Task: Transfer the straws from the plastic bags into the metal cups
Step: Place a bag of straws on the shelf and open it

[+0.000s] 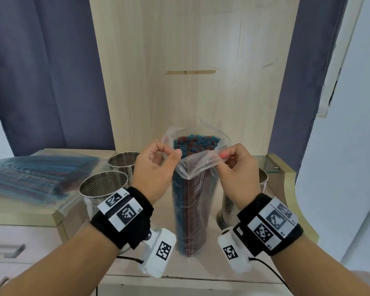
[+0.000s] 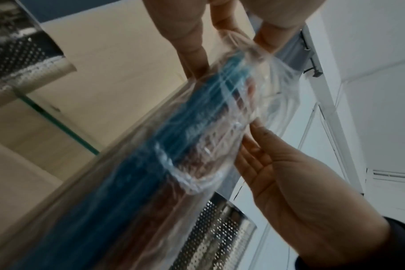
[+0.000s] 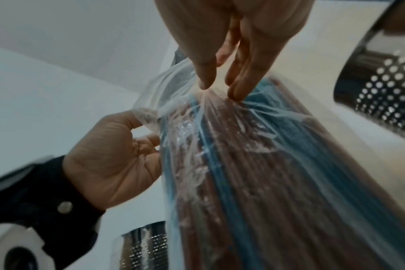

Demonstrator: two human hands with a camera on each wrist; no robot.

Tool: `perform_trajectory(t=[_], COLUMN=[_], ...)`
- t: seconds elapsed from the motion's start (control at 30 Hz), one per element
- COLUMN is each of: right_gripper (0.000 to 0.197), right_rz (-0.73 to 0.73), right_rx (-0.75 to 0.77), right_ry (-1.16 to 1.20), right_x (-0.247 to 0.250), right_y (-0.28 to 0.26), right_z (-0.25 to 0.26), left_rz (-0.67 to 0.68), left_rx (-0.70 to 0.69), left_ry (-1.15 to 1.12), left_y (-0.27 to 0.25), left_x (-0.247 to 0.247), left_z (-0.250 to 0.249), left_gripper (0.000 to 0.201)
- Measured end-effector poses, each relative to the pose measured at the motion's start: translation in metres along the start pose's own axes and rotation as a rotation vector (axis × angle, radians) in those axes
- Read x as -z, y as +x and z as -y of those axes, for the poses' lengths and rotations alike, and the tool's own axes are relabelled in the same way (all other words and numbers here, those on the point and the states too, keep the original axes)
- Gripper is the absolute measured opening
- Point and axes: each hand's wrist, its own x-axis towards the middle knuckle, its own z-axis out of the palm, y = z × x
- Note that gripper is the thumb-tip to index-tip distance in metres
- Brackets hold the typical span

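Note:
A clear plastic bag full of blue and dark red straws stands upright on the wooden counter. Its mouth is open at the top. My left hand pinches the left part of the bag's rim, and my right hand pinches the right part. In the left wrist view the bag runs between both hands. The right wrist view shows my right fingers gathered on the crinkled plastic. Perforated metal cups stand beside the bag: two at the left, one at the right.
A second bag of straws lies flat on the left part of the counter. A tall wooden back panel rises behind the bag, with blue curtains on either side. Drawers with a handle sit below left.

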Motion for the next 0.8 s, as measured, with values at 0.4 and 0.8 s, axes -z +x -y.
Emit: perform_trajectory(t=[0.4, 0.8], right_gripper=[0.015, 0.120], right_rz=[0.112, 0.667], right_rx=[-0.121, -0.336], right_ry=[-0.211, -0.306], right_x=[0.006, 0.018], right_y=[0.012, 0.025], right_z=[0.016, 0.032], left_rz=[-0.064, 0.362], left_rx=[0.053, 0.190], left_ry=[0.328, 0.639], left_y=[-0.008, 0.000], left_x=[-0.003, 0.012], left_z=[-0.002, -0.017], left_gripper=[0.052, 0.120])
